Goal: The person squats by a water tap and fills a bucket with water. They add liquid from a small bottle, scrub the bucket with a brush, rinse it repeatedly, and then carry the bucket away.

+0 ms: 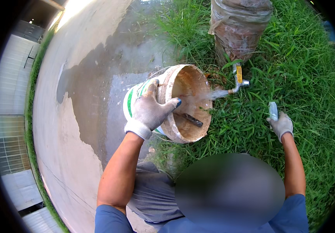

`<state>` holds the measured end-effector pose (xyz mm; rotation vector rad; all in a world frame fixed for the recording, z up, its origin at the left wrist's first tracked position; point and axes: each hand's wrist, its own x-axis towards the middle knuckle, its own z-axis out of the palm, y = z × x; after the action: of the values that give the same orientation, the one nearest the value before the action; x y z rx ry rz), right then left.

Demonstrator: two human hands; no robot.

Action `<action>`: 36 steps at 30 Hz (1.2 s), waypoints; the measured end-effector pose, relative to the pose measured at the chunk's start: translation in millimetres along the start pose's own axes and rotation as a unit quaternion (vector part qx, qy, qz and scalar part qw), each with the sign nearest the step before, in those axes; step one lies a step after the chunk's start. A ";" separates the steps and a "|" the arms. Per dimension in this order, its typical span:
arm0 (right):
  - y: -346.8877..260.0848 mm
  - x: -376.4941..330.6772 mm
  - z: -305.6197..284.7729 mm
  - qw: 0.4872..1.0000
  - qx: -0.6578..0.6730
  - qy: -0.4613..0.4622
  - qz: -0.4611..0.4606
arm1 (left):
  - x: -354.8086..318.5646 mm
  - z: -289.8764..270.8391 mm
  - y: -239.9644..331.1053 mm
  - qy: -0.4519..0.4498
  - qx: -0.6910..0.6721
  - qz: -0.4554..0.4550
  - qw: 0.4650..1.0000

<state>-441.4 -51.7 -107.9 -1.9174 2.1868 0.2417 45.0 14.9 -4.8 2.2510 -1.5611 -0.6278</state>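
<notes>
A white bucket (129, 101) with green markings and a dirt-caked rim lies tilted, its mouth turned toward a metal tap (238, 79) with a yellow handle. Water sprays from the tap's spout into the bucket. My left hand (150, 108), in a grey glove with a blue patch at the thumb, grips the bucket's side near the rim. Inside the bucket rests a dark, flat, stick-like piece (192, 119). Off to the right, over the grass, my gloved right hand (282, 125) is closed on a pale bluish, short, blocky object (273, 110), whose kind I cannot make out.
A reddish-brown post (240, 29) wrapped in clear plastic film stands behind the tap. Tall grass (311, 89) covers the right side. On the left lies concrete paving (58, 139) with a wide wet patch (91, 85); beyond it runs a grass strip beside pale panels (12, 77).
</notes>
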 end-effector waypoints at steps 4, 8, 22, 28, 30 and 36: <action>32.7 14.2 38.4 0.980 0.119 -0.129 0.096 | 3.2 -1.4 7.4 -0.015 -0.013 -0.003 1.000; 57.3 10.6 41.2 0.931 0.340 -0.061 0.115 | 3.1 3.1 5.5 0.003 -0.011 0.005 1.000; -240.6 -19.7 -27.9 0.872 0.235 -0.113 -0.414 | 5.1 6.8 0.1 -0.007 0.000 -0.009 1.000; -235.2 -9.9 -36.8 0.872 0.238 -0.006 -0.428 | 0.3 -0.6 -5.5 -0.008 -0.008 -0.001 1.000; -205.3 -4.6 -37.8 0.888 0.250 0.038 -0.384 | 1.7 0.5 -5.8 0.001 -0.002 0.016 1.000; -154.9 -1.8 -33.4 0.942 0.261 0.061 -0.204 | 2.3 2.1 -5.6 0.002 -0.001 0.015 1.000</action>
<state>-289.6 -79.7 -71.7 -2.0253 1.6275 -0.4884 49.1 14.7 -9.8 2.2226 -1.5888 -0.6149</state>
